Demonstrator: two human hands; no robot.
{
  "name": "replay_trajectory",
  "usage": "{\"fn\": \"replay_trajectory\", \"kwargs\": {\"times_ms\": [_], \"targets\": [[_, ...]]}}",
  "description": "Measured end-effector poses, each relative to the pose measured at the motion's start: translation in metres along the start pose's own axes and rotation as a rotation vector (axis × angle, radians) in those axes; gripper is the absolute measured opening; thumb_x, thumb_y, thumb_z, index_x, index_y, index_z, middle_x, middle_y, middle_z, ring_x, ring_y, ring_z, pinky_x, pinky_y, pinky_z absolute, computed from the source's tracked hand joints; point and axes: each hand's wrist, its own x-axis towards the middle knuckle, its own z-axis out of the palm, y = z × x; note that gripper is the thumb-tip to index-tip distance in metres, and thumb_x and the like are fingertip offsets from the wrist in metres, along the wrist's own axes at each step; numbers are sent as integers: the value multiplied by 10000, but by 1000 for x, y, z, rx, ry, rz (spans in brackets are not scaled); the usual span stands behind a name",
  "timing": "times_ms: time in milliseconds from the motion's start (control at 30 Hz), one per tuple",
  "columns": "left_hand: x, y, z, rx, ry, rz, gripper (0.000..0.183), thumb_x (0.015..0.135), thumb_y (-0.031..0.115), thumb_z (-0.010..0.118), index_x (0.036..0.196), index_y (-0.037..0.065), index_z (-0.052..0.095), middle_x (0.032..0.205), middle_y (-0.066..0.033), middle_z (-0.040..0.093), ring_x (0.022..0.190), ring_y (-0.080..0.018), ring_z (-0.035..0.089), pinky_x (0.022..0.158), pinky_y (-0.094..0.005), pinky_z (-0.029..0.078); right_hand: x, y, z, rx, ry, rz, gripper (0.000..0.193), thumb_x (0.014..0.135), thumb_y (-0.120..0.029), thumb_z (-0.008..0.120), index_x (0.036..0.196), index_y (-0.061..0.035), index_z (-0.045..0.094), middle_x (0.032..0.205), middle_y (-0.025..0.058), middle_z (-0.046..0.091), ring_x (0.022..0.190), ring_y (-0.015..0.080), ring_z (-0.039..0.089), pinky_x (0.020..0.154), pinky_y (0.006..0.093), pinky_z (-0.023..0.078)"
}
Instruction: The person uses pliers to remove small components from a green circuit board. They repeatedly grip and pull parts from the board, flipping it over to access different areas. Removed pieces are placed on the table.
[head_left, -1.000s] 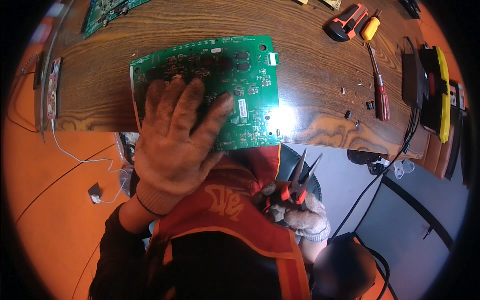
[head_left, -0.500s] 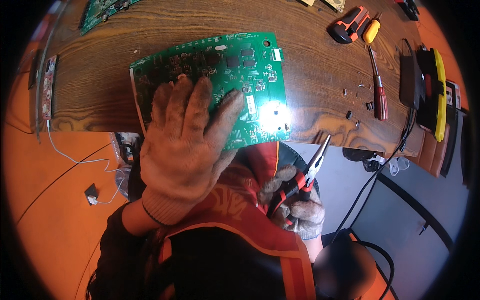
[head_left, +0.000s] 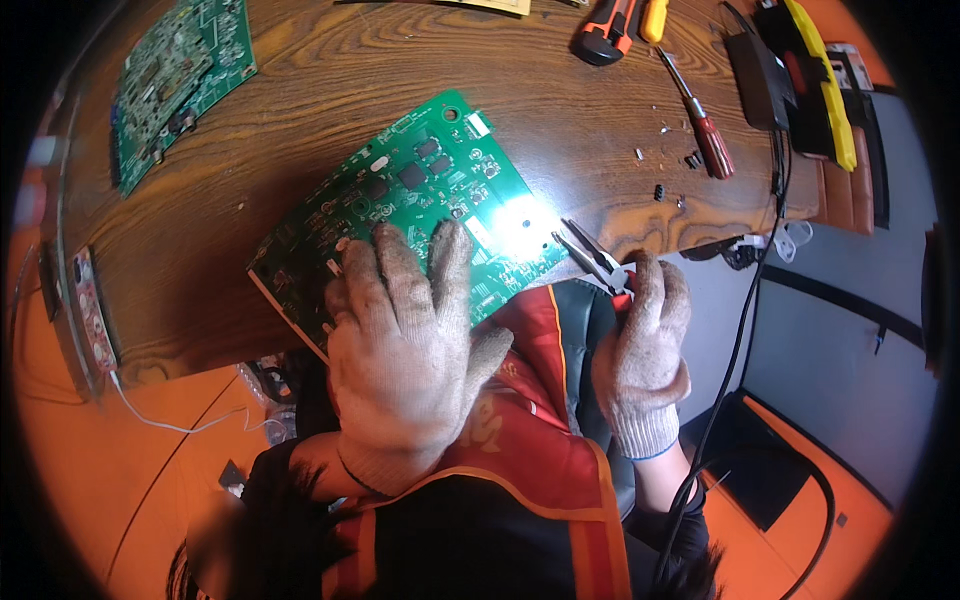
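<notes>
A green circuit board (head_left: pixel 455 190) with black chips lies at the near edge of the wooden table, a bright glare on its right part. On its lower left my left hand (head_left: pixel 405 350), in a dirty white knit glove, rests flat with fingers apart. My gloved right hand (head_left: pixel 640 360) grips long-nose pliers (head_left: pixel 598 262) with red handles, mostly hidden in the palm. The pliers' jaws are spread and point at the board's lower right edge; whether they touch it I cannot tell.
Right of the board, small black parts (head_left: pixel 659 191) lie near a red-handled screwdriver (head_left: pixel 712 140). Farther back are an orange-black utility knife (head_left: pixel 605 38) and a yellow handle (head_left: pixel 654 20). More circuit boards (head_left: pixel 180 80) sit far left. A patterned strip (head_left: pixel 92 305) with a white cable lies at left.
My right hand has raised the pliers to the board's edge, and their jaws have opened. The view has turned, so the table and board appear tilted. My left hand stays on the board.
</notes>
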Motion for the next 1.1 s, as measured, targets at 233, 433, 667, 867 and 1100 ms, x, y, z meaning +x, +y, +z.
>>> {"fn": "replay_trajectory", "kwargs": {"times_ms": [233,433,667,867,1100], "targets": [[1,3,9,81,34,-22,921,596,617,779,1367,188,515,1328,-211,482,1238,-416,441,970,-520,427,-2,-9,-5,-88,62,-62,667,671,227,477,1307,27,483,1184,237,509,1008,353,597,839,404,531],[-2,9,14,138,46,-49,919,603,650,759,1367,202,514,1332,-206,486,1244,-409,439,1005,-514,399,-1,-16,-2,-124,15,-3,710,684,236,438,1358,12,437,1214,243,488,1000,347,591,846,393,515],[-2,13,18,201,96,-83,918,593,681,744,1360,229,516,1322,-167,509,1244,-385,465,1033,-492,389,7,-26,-17,-409,-154,-32,577,705,115,540,1270,32,457,1066,238,547,959,391,577,819,453,483],[-2,11,18,188,111,-49,864,758,545,707,1458,131,415,1360,-233,459,1235,-428,463,945,-510,463,15,-27,-22,-399,-255,-7,482,739,32,587,1205,23,466,1007,229,554,859,407,589,721,501,476],[2,11,22,177,146,-72,824,730,555,713,1413,172,456,1341,-194,480,1236,-405,466,969,-498,441,15,-32,-38,-386,-389,22,356,824,-117,554,1177,-102,509,949,122,623,812,312,667,609,482,475]]}}
